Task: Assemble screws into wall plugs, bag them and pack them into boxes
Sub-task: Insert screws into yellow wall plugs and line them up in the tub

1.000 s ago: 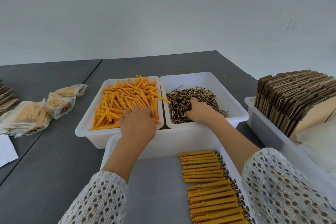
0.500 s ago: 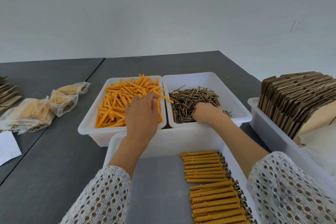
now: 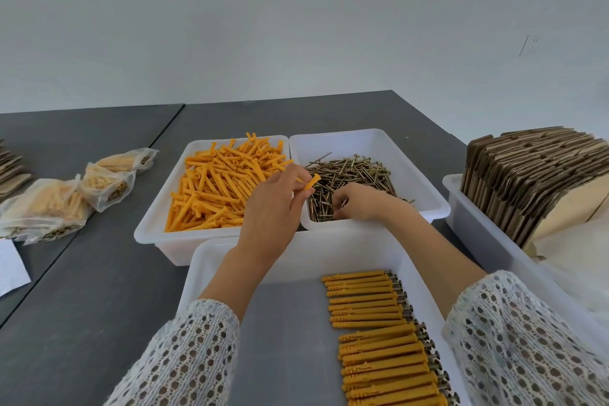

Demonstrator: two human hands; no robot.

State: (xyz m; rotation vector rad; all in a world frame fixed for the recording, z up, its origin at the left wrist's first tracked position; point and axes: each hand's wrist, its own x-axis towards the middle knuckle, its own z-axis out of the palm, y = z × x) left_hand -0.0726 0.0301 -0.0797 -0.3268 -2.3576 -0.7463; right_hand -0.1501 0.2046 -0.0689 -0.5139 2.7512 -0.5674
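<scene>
Pinching one orange plug (image 3: 311, 182) between fingertips and thumb, the left hand (image 3: 273, 208) hung over the seam between two white bins at the table's (image 3: 99, 290) middle. The left bin (image 3: 158, 234) was heaped with loose plugs (image 3: 217, 184); the right bin (image 3: 425, 194) held a tangle of screws (image 3: 356, 175). The right hand (image 3: 357, 203) sat low in the screws, fingers curled into the pile; whether it had hold of a screw could not be told. Nearest the person, a third tray (image 3: 204, 273) carried finished plugs (image 3: 379, 333) in neat rows along its right side, screw heads pointing right. Filled bags (image 3: 75, 194) lay near the table's left edge. At the right edge, a bin (image 3: 478, 234) held flat cartons (image 3: 534, 171) standing on edge.
</scene>
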